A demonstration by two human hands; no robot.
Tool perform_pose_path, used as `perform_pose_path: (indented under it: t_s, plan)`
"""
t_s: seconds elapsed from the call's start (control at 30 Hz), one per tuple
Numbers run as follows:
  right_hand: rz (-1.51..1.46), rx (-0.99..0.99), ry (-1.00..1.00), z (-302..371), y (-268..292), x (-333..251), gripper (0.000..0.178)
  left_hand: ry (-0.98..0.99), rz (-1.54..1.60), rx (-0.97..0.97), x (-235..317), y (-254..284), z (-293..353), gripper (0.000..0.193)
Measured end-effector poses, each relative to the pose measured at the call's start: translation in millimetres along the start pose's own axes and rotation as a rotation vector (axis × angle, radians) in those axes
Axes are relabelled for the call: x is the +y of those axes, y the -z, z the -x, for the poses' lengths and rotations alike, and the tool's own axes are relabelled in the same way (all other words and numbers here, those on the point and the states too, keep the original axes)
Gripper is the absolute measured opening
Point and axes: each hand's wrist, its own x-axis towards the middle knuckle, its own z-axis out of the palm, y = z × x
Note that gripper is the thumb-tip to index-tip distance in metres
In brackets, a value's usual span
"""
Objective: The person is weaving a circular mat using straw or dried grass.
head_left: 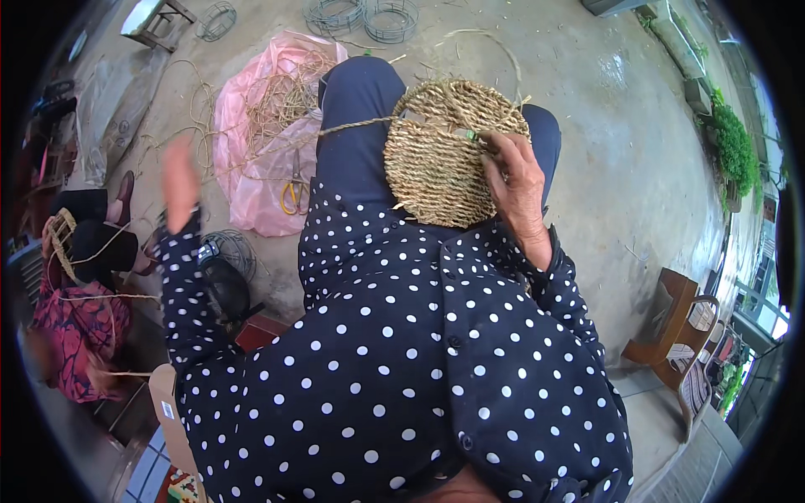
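A round straw-rope basket point(440, 168) lies tilted on my lap, with a gap between its woven front and back. My right hand point(516, 184) is at the right side of this gap, fingers curled together; what they pinch is hard to make out, though a small green bit point(470, 134) shows by the fingertips. From the basket's left edge a twisted straw cord point(356, 127) stretches left over my knee. Far out to the left, my left hand point(179, 180) is raised and smeared by motion, so its grip cannot be read.
On the floor to the left, a pink plastic sheet point(243, 180) bears loose straw cord point(289, 92) and yellow-handled scissors point(293, 191). Wire frames point(391, 21) lie beyond. Another person point(84, 327) sits at the left with a woven piece point(60, 243). A wooden chair point(671, 327) stands right.
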Motion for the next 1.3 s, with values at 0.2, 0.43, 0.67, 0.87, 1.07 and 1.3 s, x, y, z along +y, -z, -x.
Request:
perform_pose_path:
  t_s: [0.2,0.43,0.67,0.87,1.07,1.3]
  plan:
    - [-0.017,-0.024,0.06,-3.2,-4.3,-4.4,0.034,-0.473,0.377,0.038,298.8,55.5,-53.8,0.039]
    - [-0.017,0.013,-0.007,-0.1,-1.2,-6.1,0.031,-0.543,-0.104,0.102,163.1,27.4,-51.8,0.026]
    - [-0.009,0.017,0.095,-3.7,-2.3,-2.9,0.031,0.078,-0.544,-0.161,-47.7,40.4,27.5,0.038]
    - [0.083,-0.001,0.071,-7.3,-1.1,-13.0,0.03,-0.224,0.309,0.129,134.8,25.4,-63.5,0.042]
    - [0.078,0.014,0.046,-5.4,-6.8,-13.4,0.028,-0.63,0.338,0.129,295.3,46.7,-66.9,0.031]
    - [0.091,0.045,0.028,-5.7,-5.2,-11.8,0.028,-0.741,-0.034,0.132,232.7,35.7,-72.2,0.038]
